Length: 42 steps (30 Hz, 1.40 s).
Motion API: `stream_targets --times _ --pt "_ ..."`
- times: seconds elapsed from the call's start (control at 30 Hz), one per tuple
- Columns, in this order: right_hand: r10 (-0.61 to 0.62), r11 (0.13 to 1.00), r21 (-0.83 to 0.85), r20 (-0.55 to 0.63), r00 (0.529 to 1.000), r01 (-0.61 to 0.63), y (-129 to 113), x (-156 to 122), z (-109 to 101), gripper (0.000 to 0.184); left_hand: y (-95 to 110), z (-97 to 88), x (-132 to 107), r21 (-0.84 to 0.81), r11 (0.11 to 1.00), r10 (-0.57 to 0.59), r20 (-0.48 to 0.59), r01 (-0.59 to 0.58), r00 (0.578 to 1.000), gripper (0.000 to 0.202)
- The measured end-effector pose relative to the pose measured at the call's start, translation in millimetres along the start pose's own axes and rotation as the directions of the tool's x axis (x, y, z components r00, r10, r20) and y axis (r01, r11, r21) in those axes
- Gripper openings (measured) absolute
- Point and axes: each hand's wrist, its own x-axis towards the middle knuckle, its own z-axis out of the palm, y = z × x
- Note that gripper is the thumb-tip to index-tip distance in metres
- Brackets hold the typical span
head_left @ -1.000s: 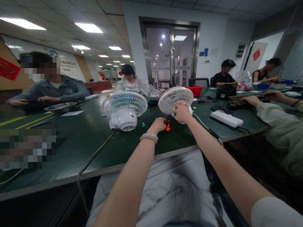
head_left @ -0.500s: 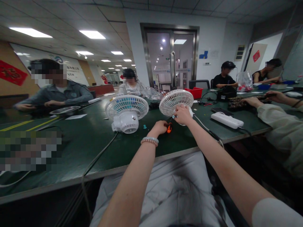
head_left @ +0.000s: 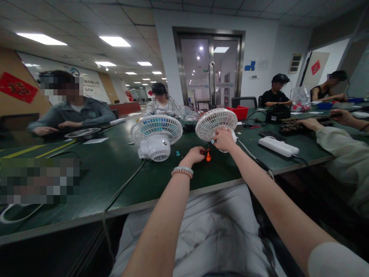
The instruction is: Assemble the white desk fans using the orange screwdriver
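A white fan (head_left: 206, 129) leans back on the green table, its round grille facing up and away. My right hand (head_left: 225, 139) is closed over the rear housing of this fan, and a small light-blue piece (head_left: 212, 141) shows by its fingertips. Just left of that, my left hand (head_left: 197, 154) is closed around an orange-and-black screwdriver (head_left: 208, 155); its tip is hard to make out against the fan. A second white fan (head_left: 157, 148), with blue showing through its grille, stands to the left. Between the fans lies a small teal part (head_left: 178, 153).
A white power strip (head_left: 278, 146) and a dark phone (head_left: 270, 134) lie to the right. A red bin (head_left: 239, 112) stands behind the fans. A fan cord (head_left: 123, 188) hangs over the front edge. Other people sit around the table; a co-worker's hands (head_left: 309, 124) are at far right.
The whole view has shifted slightly. The screwdriver's handle now stands a little more upright in my left hand. My right hand keeps its hold on the fan.
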Motion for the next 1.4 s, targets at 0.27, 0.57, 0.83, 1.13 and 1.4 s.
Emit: stream_targets --times 0.27,0.57,0.83,1.13,1.4 --pt "0.007 1.0 -0.011 0.017 1.0 -0.007 -1.7 0.0 -1.9 0.022 0.3 -0.7 -1.6 0.066 0.998 0.001 -0.021 0.0 1.0 0.031" --pt "0.006 0.999 -0.035 0.032 0.999 -0.005 -2.5 0.4 0.1 0.024 -1.2 -1.8 -4.2 0.132 0.991 0.005 -0.079 0.005 0.997 0.018" --pt "0.004 0.999 -0.041 0.028 1.0 -0.003 -1.4 0.4 1.3 0.023 2.0 -2.1 -1.0 -0.03 0.996 0.056 -0.469 -0.079 0.881 0.014" --pt "0.002 0.999 -0.039 0.017 1.0 -0.001 -2.4 1.1 1.8 0.023 18.8 4.7 5.1 -0.104 0.959 0.184 -0.48 -0.263 0.858 0.011" --pt "0.012 0.999 -0.03 0.02 1.0 -0.011 -2.1 1.2 1.6 0.022 22.9 9.5 13.4 -0.07 0.952 0.232 -0.467 -0.298 0.853 0.012"
